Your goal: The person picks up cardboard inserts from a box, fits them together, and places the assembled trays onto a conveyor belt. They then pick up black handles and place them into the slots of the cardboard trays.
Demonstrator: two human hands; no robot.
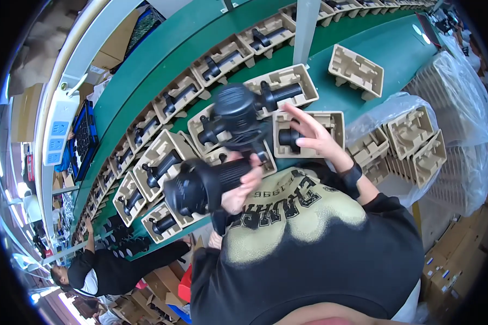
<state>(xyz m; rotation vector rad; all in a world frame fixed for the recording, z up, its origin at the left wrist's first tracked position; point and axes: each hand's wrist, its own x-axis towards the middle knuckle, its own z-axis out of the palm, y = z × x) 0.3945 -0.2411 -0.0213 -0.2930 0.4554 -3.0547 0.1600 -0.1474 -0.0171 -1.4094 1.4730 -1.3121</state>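
Note:
My left hand (245,187) is closed round the ribbed barrel of a black device with a bulky rounded end (192,187), held over the pulp trays. Its exact kind I cannot make out. Just beyond it, a second black rounded device (236,108) is blurred above the trays. My right hand (312,132) has its fingers apart over a beige moulded-pulp tray (331,117). Beside its thumb, a black cylindrical part (288,141) lies in that tray; whether they touch is unclear. Another tray (309,89) behind holds a black tubular part (284,93).
A green conveyor (171,38) curves past, carrying a row of trays with black parts. One beige tray (358,70) sits at the right. Stacked trays (412,132) in clear plastic stand nearer. A grey post (306,32) rises behind; a co-worker (108,271) is at the left.

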